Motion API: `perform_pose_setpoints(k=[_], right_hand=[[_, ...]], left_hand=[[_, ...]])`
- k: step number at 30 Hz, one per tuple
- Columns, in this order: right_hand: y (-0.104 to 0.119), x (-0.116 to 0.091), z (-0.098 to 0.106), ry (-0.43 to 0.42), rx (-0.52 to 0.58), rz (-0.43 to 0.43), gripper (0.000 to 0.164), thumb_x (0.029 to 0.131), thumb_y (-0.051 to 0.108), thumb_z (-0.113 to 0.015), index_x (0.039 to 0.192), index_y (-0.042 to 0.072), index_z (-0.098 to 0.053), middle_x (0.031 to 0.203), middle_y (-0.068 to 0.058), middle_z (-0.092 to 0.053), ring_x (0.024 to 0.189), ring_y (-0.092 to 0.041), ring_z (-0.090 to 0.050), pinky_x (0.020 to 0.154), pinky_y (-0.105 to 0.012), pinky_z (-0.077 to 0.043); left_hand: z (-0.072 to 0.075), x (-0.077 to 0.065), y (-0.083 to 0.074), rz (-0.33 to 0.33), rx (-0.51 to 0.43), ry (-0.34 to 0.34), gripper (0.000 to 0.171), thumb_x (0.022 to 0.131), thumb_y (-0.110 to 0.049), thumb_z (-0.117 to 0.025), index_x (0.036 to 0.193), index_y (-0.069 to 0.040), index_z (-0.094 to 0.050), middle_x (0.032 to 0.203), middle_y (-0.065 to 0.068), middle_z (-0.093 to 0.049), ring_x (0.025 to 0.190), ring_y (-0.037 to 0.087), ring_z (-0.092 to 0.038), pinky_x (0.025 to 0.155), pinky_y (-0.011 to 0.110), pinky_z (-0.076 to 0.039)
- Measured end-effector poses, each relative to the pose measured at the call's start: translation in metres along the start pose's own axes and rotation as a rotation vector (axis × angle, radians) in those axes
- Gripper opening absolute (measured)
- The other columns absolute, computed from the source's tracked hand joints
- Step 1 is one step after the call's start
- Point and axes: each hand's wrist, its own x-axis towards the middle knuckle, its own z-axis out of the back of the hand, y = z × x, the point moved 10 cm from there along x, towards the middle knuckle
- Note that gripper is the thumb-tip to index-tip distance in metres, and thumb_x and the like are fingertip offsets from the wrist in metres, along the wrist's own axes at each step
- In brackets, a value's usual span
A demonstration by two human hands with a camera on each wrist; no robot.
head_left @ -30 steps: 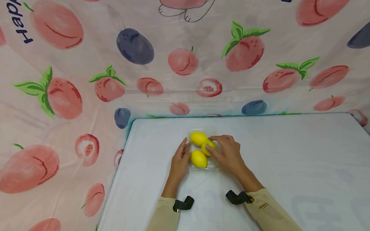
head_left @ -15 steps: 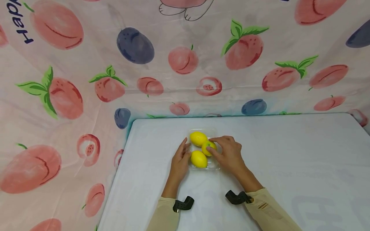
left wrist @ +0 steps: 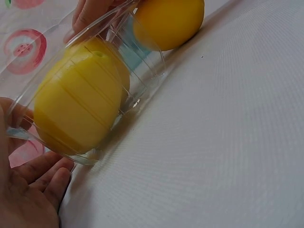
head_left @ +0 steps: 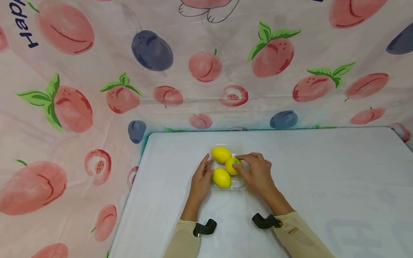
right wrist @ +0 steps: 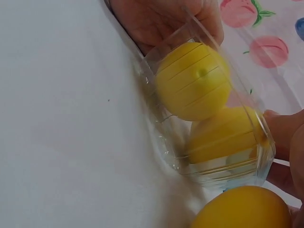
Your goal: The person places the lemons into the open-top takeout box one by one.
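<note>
In the head view three yellow lemons lie within a clear plastic container (head_left: 237, 184): a far lemon (head_left: 221, 154), a near lemon (head_left: 222, 178) and a right-hand lemon (head_left: 231, 166). My left hand (head_left: 200, 181) holds the container's left side, thumb at its edge. My right hand (head_left: 256, 173) pinches the right-hand lemon between thumb and index finger. In the right wrist view, another lemon (right wrist: 242, 211) shows just outside the container, by the right hand. The left wrist view has this outside lemon (left wrist: 168, 21) low against the table; the right hand hides it in the head view.
A white cloth covers the table (head_left: 322, 186), whose far edge meets a fruit-printed curtain (head_left: 180, 71). The curtain also runs along the left side. A black wrist mount (head_left: 204, 227) sits on the left sleeve, and another mount (head_left: 264, 220) on the right one.
The pinched lemon has shifted slightly right and turned, its green mark moving right. My right hand has moved slightly right with it. The left hand and container have stayed put.
</note>
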Motion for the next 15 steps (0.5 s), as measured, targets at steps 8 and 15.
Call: perform_pose_setpoints(k=[8, 15], right_hand=[[-0.0005, -0.0021, 0.0013, -0.018, 0.053, 0.053, 0.038, 0.093, 0.036, -0.074, 0.125, 0.016, -0.072, 0.118, -0.008, -0.075, 0.118, -0.035, -0.056, 0.093, -0.064, -0.039], [-0.0046, -0.0035, 0.005, 0.022, 0.094, 0.02, 0.043, 0.094, 0.037, -0.073, 0.132, 0.016, -0.068, 0.128, -0.009, -0.071, 0.124, -0.035, -0.055, 0.099, -0.065, -0.037]], left_hand=[[-0.0001, 0.0001, -0.0007, 0.011, -0.01, -0.004, 0.057, 0.105, -0.017, -0.048, 0.158, -0.035, -0.038, 0.149, 0.0, -0.057, 0.135, 0.024, -0.055, 0.115, 0.048, -0.043], [-0.0013, 0.0003, -0.0006, 0.014, -0.008, -0.008, 0.056, 0.105, -0.018, -0.049, 0.157, -0.034, -0.039, 0.148, 0.001, -0.058, 0.134, 0.024, -0.056, 0.115, 0.049, -0.043]])
